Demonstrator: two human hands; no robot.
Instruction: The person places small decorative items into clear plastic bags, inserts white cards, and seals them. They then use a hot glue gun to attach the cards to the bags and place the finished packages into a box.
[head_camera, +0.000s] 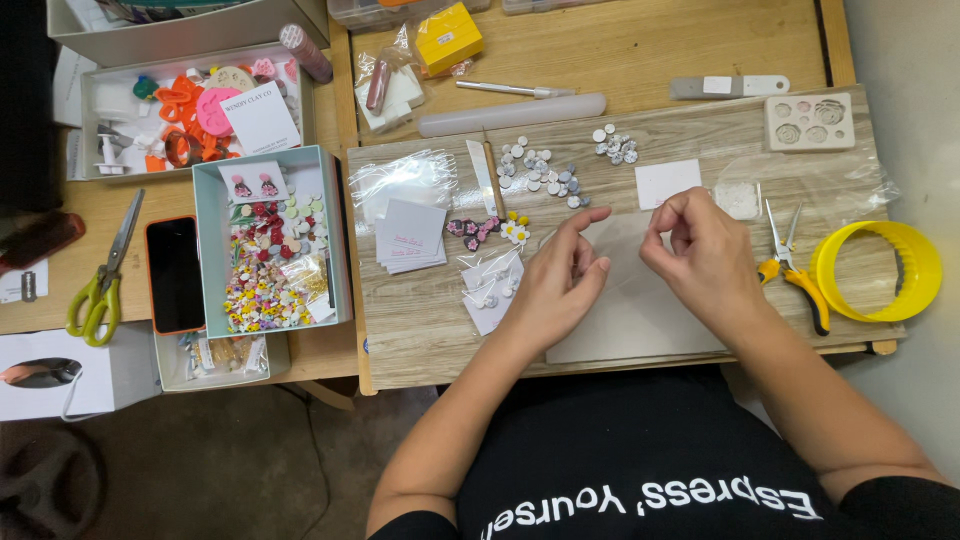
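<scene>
both hands hover over the white sheet (640, 310) on the counter (640, 50): left hand (556, 283) loosely open, right hand (705, 255) pinched shut; contents too small to tell.

home craft workspace, small handmade jewellery making. landmark: wooden board (420, 330) on wooden desk. on board: small grey clay discs (545, 172), blank cards (410, 235), pliers (790, 265). left of board: teal box (335, 240) of tiny coloured pieces, scissors (103, 275). behind board: silicone mould (810, 122), clear roller (512, 113).
</scene>
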